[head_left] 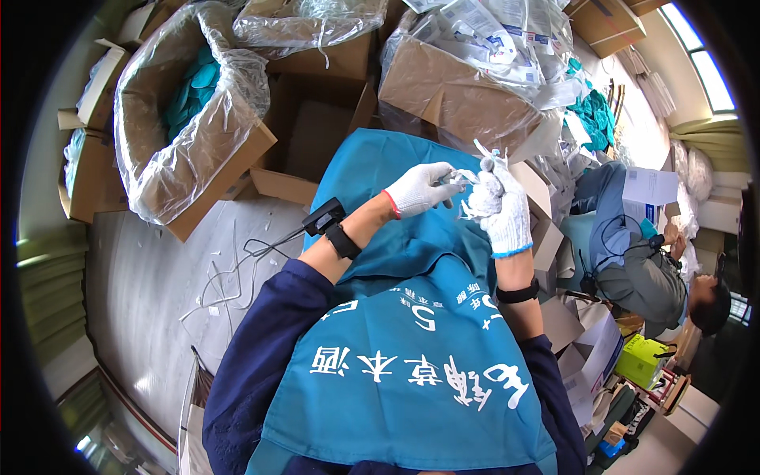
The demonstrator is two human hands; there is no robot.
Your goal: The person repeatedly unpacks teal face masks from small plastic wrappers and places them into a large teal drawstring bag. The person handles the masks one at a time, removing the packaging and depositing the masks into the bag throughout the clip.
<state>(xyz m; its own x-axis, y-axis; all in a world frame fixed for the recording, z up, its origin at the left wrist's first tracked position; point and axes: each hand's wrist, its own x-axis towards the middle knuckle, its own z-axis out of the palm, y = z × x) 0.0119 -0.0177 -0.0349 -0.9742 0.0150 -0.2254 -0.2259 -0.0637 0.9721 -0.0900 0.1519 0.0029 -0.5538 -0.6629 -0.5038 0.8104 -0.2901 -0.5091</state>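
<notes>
Both of my hands wear white knit gloves and meet over my lap, on a teal apron [396, 396] with white printing. My left hand [419, 190], in a red-cuffed glove, points right with its thumb and fingers pinched together. Close beside it, my right hand [502, 204], in a blue-cuffed glove, is curled closed with its fingers up. Thin whitish wisps [481, 148] stick out at the right fingertips, and small pale bits show between the hands. White on white, what the fingers hold cannot be made out.
A plastic-lined carton [198, 198] of teal pieces stands at the far left, beside an open carton [277, 178]. Ahead, another carton [443, 99] overflows with printed plastic packages [491, 47]. Cables [237, 269] lie on the floor. At right sits another person [641, 269] among boxes.
</notes>
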